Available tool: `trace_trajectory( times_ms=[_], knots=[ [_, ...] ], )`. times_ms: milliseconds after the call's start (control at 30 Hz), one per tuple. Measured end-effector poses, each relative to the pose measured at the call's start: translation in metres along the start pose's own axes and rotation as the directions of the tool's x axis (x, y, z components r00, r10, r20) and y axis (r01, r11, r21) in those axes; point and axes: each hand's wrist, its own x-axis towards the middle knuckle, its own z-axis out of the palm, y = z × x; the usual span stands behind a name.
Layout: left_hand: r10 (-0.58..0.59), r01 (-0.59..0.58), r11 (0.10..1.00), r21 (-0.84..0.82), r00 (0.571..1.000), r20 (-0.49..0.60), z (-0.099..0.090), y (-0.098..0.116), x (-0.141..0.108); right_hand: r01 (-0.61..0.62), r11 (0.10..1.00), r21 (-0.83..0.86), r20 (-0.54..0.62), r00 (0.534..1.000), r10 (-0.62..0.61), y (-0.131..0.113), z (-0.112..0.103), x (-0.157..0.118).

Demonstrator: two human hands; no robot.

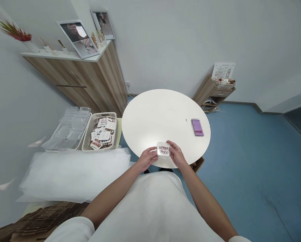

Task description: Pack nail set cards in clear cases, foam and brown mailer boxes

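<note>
Over the bench's (160, 114) six o'clock side, fingers of my left hand (146, 158) and right hand (177, 155) are grasping a clear case (163, 150) already containing small pieces (163, 147), its closure unclear, while cards (104, 135) are lying uncased in the nine-o'clock basket (87, 137).

A hand can pass over the white table (153, 121) through its middle, from the near side to the far edge. Obstruction at right: the purple item (197, 127). Obstructions at left: the card basket (88, 134), accessible from above, and, farther back, the wood-grain cabinet (90, 80). The left hand (147, 159), right hand (177, 154) and clear case (163, 153) occupy the near centre.
</note>
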Motion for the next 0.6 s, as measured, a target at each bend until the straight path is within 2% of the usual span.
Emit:
trace_trajectory(
  times_ms=[100,267,367,467,600],
  knots=[
    [0.038,-0.038,0.999,0.005,0.999,-0.007,0.005,-0.001,0.002,0.014,1.0,-0.019,-0.021,1.0,-0.014,0.003,0.0,-0.006],
    [0.108,-0.106,0.992,0.073,0.993,-0.036,0.016,-0.003,0.01,-0.122,0.992,-0.002,-0.037,0.992,0.122,0.005,-0.014,-0.007],
    [0.103,-0.091,0.988,0.128,0.991,-0.09,0.027,-0.005,0.014,-0.11,0.994,0.005,-0.063,0.992,0.11,0.0,-0.026,-0.002],
    [0.095,-0.058,0.951,0.304,0.989,-0.11,0.041,-0.005,0.019,-0.072,0.997,-0.006,-0.086,0.994,0.071,-0.008,-0.035,0.003],
    [0.169,-0.116,0.853,0.508,0.984,-0.059,0.058,-0.004,0.029,-0.059,0.994,-0.092,-0.122,0.991,0.048,-0.015,-0.05,0.008]
  ],
)
